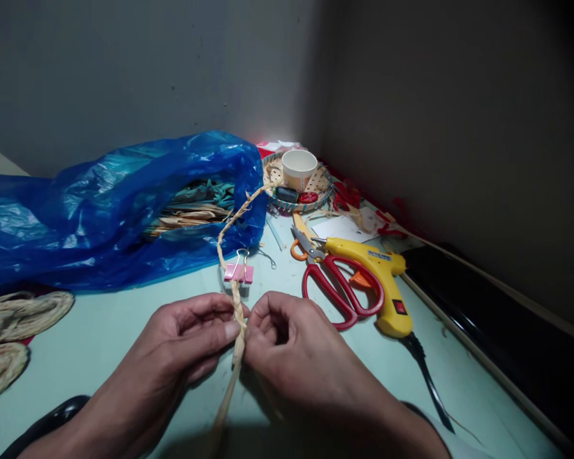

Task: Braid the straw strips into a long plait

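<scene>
Straw braid (238,298) was pinched by left grip (184,341) and right grip (294,344) | pink clip (238,273) was clamped on | strands were best pulled evenly

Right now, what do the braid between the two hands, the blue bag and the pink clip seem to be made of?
Braid: probably dried plant fibre, matte; its pale strands look papery.
Blue bag: plastic film, glossy; it creases thinly and catches bright highlights.
Pink clip: body likely painted metal, evenly coloured, though plastic is possible; its wire handle shines like bare metal.
</scene>
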Demonstrator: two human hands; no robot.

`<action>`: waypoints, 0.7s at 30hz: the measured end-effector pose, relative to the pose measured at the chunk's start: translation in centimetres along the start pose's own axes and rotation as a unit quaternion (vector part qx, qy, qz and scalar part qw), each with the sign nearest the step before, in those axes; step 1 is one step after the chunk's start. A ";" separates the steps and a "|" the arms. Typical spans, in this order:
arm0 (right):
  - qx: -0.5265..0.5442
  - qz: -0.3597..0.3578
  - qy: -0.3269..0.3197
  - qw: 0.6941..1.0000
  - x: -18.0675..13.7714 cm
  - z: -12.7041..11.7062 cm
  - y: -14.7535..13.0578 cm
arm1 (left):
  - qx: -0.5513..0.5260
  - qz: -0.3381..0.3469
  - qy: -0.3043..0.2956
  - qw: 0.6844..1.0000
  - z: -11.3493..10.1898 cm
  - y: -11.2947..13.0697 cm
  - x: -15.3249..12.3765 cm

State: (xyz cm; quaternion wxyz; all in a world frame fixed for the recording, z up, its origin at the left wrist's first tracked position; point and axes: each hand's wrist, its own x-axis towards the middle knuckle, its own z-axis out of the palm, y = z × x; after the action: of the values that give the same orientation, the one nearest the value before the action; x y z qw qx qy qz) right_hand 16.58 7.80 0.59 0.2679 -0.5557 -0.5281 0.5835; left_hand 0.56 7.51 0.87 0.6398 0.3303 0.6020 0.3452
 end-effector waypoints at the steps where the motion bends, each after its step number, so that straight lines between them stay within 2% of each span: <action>1: 0.008 -0.006 -0.004 1.000 0.1 0.0 0.0 | 0.003 0.003 0.007 1.000 0.0 0.0 0.1; 4: 0.013 -0.019 0.000 1.000 0.2 -0.1 0.2 | 0.030 0.025 0.007 0.999 -0.2 -0.2 0.2; 8: 0.000 -0.008 0.007 1.000 0.1 -0.3 0.0 | 0.070 0.054 -0.031 0.996 -0.5 -0.3 0.3; 13: 0.049 0.005 -0.036 0.998 0.1 -0.9 -0.4 | 0.082 0.078 -0.074 0.991 -0.7 -0.2 0.7; 17: 0.086 0.002 -0.049 0.995 0.6 -0.6 -0.1 | 0.103 0.090 -0.069 0.988 -0.9 -0.4 1.2; 21: 0.032 -0.019 -0.012 0.999 0.8 0.0 0.4 | 0.082 0.101 -0.034 0.991 -0.7 -1.0 0.9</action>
State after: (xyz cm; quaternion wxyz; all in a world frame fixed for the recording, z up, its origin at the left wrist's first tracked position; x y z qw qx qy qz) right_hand 16.45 8.41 -0.06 0.2907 -0.5299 -0.5224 0.6015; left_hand -0.07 7.69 -0.47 0.5926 0.4523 0.5700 0.3455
